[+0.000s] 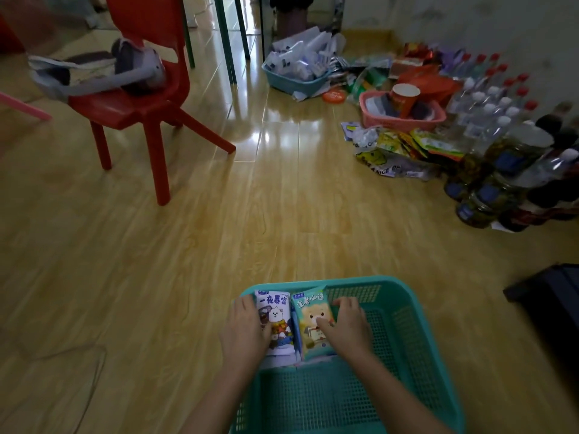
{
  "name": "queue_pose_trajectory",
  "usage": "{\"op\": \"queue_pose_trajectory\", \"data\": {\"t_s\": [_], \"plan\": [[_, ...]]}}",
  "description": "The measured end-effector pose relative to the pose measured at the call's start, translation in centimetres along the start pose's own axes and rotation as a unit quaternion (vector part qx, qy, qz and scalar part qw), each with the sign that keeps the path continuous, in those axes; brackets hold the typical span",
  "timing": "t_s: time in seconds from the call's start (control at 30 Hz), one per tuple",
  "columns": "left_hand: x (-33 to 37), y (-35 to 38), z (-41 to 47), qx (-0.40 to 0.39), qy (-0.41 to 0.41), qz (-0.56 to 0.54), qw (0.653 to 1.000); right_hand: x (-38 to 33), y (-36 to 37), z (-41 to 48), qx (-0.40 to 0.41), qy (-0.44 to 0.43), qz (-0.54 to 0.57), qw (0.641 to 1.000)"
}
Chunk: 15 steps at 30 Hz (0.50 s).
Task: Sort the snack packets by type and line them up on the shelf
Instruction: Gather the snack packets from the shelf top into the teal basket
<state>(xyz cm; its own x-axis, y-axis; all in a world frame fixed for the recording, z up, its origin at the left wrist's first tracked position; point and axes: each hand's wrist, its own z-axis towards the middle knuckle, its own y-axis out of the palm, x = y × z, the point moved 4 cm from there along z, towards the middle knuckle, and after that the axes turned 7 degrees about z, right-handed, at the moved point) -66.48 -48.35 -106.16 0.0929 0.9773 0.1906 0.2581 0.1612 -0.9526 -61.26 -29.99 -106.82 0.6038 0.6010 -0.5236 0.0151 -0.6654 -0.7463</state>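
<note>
A teal mesh basket (404, 324) sits on the wooden floor right in front of me. In its far left corner lie two small stacks of packets side by side: a lilac one with a white cartoon animal (275, 311) and a teal one with a bear (310, 311). My left hand (242, 330) grips the lilac stack from its left side. On the teal stack, my right hand (347, 324) holds the right side, thumb on top of the packet.
A red plastic chair (147, 98) with a grey bag on it stands at the back left. Along the right wall lie a teal basket of packets (291, 81), a pink basket (404, 120), loose snack bags (404, 148) and several bottles (495, 98). A dark box (551, 302) stands at right.
</note>
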Motion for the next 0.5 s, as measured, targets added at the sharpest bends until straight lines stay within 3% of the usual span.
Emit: {"op": "queue_pose_trajectory", "data": {"t_s": [0.2, 0.5], "plan": [[2.9, -16.3, -4.2, 0.002, 0.062, 0.009, 0.998, -8.5, -13.9, -6.8, 0.011, -0.038, 0.054, 0.998], [16.3, -58.2, -12.5, 0.091, 0.205, 0.046, 0.974, -29.3, -50.9, -24.3, 0.141, -0.198, 0.040, 0.969]]}}
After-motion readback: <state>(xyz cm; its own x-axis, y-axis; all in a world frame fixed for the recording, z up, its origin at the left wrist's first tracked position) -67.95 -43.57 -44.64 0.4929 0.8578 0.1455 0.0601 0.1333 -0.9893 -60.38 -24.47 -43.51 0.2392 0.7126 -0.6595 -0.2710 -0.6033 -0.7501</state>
